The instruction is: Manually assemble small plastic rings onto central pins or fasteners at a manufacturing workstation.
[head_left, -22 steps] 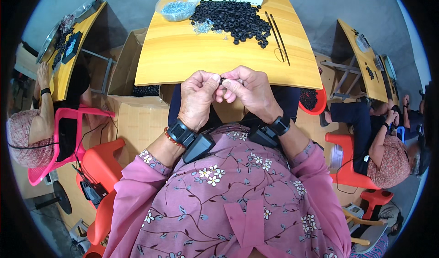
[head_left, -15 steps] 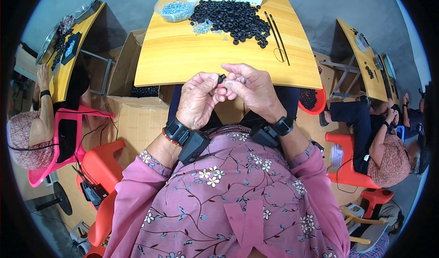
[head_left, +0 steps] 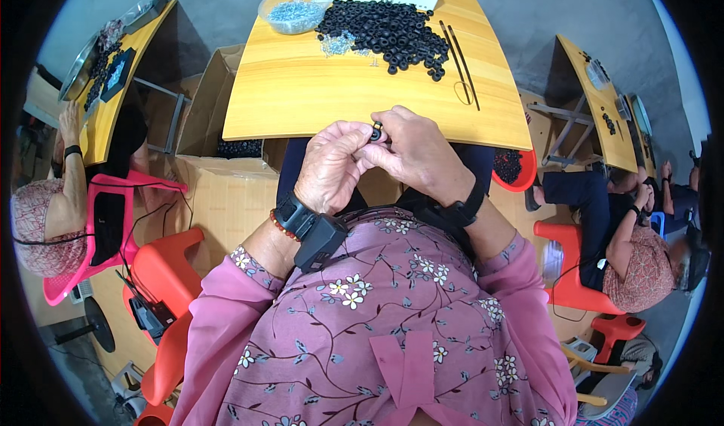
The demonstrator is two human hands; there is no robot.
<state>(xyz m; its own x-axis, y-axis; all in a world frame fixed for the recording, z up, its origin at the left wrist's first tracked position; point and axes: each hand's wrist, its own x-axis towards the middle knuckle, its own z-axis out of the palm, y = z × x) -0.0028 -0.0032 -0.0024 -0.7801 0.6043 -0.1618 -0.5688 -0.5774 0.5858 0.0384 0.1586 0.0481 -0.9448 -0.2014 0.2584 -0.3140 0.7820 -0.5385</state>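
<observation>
Black piece (head_left: 375, 133), round face upward, long axis unclear, left hand (head_left: 329, 166) grip pinching it, right hand (head_left: 424, 156) grip unclear

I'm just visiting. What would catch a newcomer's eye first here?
Probably the heap of small black round parts on the far part of the yellow table, right of a clear tub of shiny bits. Next, at the table's near edge, the left hand pinches a small black piece, with the right hand against it.
</observation>
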